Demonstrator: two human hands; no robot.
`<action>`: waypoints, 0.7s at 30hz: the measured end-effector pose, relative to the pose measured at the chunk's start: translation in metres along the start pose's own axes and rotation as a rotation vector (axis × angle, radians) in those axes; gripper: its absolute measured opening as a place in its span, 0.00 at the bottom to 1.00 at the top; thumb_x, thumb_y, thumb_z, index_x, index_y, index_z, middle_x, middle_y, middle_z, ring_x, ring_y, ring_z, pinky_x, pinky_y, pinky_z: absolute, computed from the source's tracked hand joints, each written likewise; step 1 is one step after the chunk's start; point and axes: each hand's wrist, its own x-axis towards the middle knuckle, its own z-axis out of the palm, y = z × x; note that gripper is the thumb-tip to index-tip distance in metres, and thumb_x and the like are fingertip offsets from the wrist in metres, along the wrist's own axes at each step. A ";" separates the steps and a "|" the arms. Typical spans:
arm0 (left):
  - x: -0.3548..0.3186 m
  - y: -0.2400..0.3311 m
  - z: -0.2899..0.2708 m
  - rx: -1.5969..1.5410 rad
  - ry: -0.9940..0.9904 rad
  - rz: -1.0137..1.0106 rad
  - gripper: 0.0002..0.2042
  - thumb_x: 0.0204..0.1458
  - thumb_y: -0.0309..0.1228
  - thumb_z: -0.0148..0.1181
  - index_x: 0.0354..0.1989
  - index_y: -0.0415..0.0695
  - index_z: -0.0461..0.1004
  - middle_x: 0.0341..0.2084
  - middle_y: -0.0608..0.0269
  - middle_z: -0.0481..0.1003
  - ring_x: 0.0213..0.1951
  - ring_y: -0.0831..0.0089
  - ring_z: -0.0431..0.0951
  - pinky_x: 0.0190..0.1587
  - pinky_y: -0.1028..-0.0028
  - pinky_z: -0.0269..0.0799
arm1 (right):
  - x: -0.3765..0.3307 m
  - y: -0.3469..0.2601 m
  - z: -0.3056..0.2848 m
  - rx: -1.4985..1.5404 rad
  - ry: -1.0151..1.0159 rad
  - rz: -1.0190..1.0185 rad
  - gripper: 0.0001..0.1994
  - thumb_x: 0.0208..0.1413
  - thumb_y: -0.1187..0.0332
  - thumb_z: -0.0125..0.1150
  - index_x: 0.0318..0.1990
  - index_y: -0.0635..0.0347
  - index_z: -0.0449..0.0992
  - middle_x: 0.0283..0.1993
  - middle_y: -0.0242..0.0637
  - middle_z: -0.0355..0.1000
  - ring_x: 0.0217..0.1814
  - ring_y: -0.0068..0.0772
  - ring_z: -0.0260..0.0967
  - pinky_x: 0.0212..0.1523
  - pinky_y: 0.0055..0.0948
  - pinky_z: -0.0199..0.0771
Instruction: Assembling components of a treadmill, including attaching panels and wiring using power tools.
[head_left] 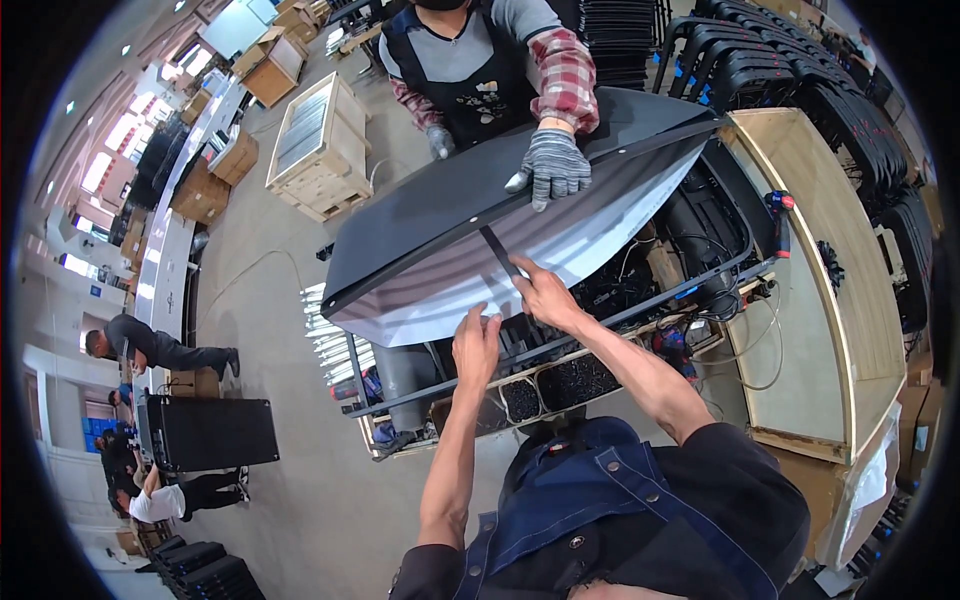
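A long black panel [430, 225] is tilted up over a workbench, its curved pale, glossy sheet [420, 305] facing me. From the panel's edge a narrow black strip [494, 247] runs down across the sheet. My right hand [545, 297] has its fingers closed around the strip's lower end. Beside it, my left hand [475, 345] is raised with fingers extended, the tips at the sheet's lower edge. Across from me, a co-worker's gloved hand [552, 168] presses on the panel; that person's other gloved hand [440, 142] is near its far edge.
Under the panel lie a black metal frame [640, 312] and bins of small black parts [575, 382]. A power screwdriver [781, 222] sits at the right, beside a large wooden box [800, 330]. A wooden crate [320, 140] stands far left; stacked black frames [740, 60] fill the back right.
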 end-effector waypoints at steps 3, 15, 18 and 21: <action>-0.003 -0.024 -0.005 0.253 0.016 0.095 0.12 0.58 0.35 0.62 0.45 0.42 0.80 0.39 0.47 0.80 0.42 0.50 0.81 0.46 0.57 0.75 | 0.012 0.017 0.027 -0.140 0.091 0.002 0.22 0.67 0.65 0.49 0.67 0.57 0.64 0.43 0.64 0.76 0.44 0.67 0.75 0.45 0.56 0.71; 0.007 -0.056 -0.075 0.251 0.034 0.334 0.11 0.55 0.33 0.64 0.42 0.41 0.79 0.34 0.52 0.78 0.41 0.49 0.76 0.45 0.56 0.71 | 0.021 0.003 0.073 0.037 0.071 0.182 0.24 0.68 0.63 0.48 0.69 0.52 0.59 0.19 0.40 0.75 0.17 0.37 0.74 0.24 0.38 0.75; -0.001 -0.069 -0.066 0.240 -0.060 0.355 0.11 0.55 0.33 0.65 0.41 0.41 0.79 0.34 0.52 0.78 0.42 0.50 0.76 0.47 0.56 0.71 | 0.024 0.022 0.077 0.055 0.053 0.203 0.24 0.68 0.63 0.49 0.69 0.52 0.59 0.21 0.40 0.75 0.18 0.33 0.74 0.22 0.35 0.74; -0.001 -0.076 -0.065 0.084 -0.106 0.239 0.10 0.54 0.34 0.65 0.40 0.41 0.80 0.37 0.52 0.79 0.44 0.51 0.77 0.48 0.57 0.71 | 0.027 0.041 0.082 0.042 0.071 0.261 0.24 0.68 0.63 0.50 0.70 0.51 0.59 0.25 0.40 0.75 0.20 0.31 0.74 0.21 0.33 0.73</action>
